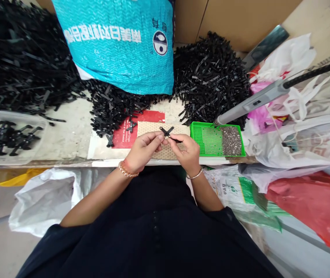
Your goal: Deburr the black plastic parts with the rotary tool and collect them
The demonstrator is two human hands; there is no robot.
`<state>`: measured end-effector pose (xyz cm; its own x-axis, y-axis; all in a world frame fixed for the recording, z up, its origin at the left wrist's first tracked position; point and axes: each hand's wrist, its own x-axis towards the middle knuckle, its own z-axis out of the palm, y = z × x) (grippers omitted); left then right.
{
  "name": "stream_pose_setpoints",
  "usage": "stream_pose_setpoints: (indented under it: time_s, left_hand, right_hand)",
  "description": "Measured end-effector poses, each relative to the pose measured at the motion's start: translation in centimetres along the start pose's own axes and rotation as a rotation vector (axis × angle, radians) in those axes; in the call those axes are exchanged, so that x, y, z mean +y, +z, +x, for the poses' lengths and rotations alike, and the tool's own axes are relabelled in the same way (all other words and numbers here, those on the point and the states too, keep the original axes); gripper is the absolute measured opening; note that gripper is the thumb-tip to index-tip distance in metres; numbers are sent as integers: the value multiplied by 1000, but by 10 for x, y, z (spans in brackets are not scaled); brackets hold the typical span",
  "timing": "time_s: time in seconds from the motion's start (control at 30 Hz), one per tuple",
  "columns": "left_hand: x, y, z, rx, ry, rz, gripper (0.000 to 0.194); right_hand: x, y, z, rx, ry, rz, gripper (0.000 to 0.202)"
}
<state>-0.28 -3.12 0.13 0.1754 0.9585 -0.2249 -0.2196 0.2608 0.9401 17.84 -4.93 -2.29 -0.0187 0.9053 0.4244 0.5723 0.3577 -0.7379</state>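
Between my fingertips, over a tan patterned mat (165, 154), is a small black X-shaped plastic part (167, 131). My left hand (146, 148) pinches its left lower side with thumb and forefinger. From the other side, the fingers of my right hand (186, 150) close on the same part. Something tiny and light shows at the fingertips, too small to name. Just right of my right hand sits a green perforated tray (196, 139) with a heap of small metal pieces (231, 141) at its right end.
Black plastic strips lie in large piles at left (17, 58) and right (211, 73). A blue woven sack (118, 46) stands at the back. At left, a clear bin (37, 150) holds black assembled parts. A grey metal pole (252, 101) slants over the tray. Plastic bags (298, 139) crowd the right.
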Motion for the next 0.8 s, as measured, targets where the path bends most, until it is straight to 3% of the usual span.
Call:
stream_pose_setpoints:
  time_s: [0.4, 0.67, 0.73, 0.8]
  left_hand:
    - [-2, 2, 0, 44, -31, -39, 43]
    - [-6, 7, 5, 70, -35, -41, 48]
    - [-6, -1, 10, 115, -59, -54, 49]
    - [1, -20, 14, 192, -27, -42, 48]
  right_hand:
    - [4, 1, -2, -12, -2, 28, 19]
    - [11, 8, -1, -51, -86, 35, 21]
    - [9, 7, 1, -106, -86, 54, 21]
    - [5, 4, 9, -138, -78, 84, 24]
